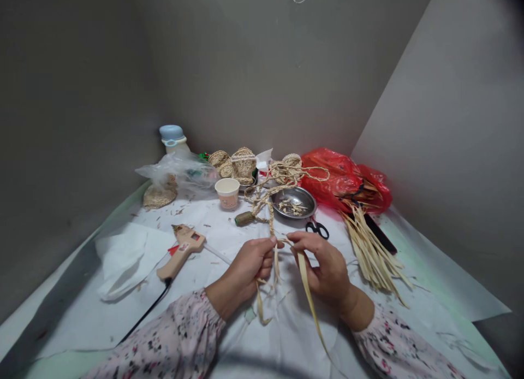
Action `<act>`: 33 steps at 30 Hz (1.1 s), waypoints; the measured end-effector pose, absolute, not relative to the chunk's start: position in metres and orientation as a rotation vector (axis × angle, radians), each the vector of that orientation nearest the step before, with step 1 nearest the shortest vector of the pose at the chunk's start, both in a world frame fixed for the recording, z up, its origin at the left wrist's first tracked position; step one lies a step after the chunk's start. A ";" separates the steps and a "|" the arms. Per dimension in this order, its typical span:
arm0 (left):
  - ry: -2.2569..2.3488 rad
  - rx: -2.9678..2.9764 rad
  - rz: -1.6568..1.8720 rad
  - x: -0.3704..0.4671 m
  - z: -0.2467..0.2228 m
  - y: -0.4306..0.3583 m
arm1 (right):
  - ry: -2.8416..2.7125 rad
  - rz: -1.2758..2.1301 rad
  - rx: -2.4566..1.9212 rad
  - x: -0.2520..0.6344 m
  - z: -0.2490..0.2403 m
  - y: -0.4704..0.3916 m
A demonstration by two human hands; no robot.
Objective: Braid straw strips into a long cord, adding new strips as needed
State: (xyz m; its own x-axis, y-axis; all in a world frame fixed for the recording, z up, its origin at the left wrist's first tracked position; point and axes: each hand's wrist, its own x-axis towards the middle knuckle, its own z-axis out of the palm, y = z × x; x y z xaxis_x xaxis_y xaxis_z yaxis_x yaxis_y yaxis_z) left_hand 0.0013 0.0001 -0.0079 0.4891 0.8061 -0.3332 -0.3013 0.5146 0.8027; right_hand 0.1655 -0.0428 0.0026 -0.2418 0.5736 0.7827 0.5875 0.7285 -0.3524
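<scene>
A thin braided straw cord (271,215) runs down from a loose tangle to my left hand (251,267), whose fingers are closed on its lower end. Loose straw ends hang below that hand. My right hand (321,264) is just to the right, thumb and fingers pinched on a long flat straw strip (308,291) that dangles toward the front edge. The two hands are close together, a short piece of straw between their fingertips. Beyond them, a small olive-coloured spool-like piece (244,219) lies beside the cord.
A glue gun (182,253) with a cord lies left, near a paper cup (227,193). Behind the hands are a metal bowl (293,202) and black-handled scissors (317,229). Straw strips (372,248) and a red bag (331,174) are right; a clear bag (180,171) is back left.
</scene>
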 end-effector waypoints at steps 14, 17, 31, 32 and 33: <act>0.783 0.677 0.768 0.002 -0.004 0.003 | -2.110 0.197 -0.778 0.161 0.000 -0.046; 0.796 0.693 0.746 0.003 -0.004 0.003 | -2.139 0.223 -0.744 0.161 -0.001 -0.045; 0.883 0.897 0.772 0.006 -0.001 -0.002 | -1.926 -0.019 -1.138 0.163 -0.006 -0.032; 0.893 0.908 0.772 0.006 0.000 -0.002 | -1.915 0.009 -1.159 0.162 -0.007 -0.031; 0.904 0.919 0.773 0.006 0.000 -0.003 | -1.911 0.037 -1.172 0.161 -0.008 -0.031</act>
State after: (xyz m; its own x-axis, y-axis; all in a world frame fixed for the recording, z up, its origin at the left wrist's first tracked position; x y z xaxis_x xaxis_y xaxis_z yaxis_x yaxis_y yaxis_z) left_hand 0.0063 -0.0030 0.0002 0.4168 0.8557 -0.3068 -0.1701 0.4049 0.8984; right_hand 0.1611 -0.0311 -0.0081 -0.1790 0.7354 0.6536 0.7096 0.5566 -0.4320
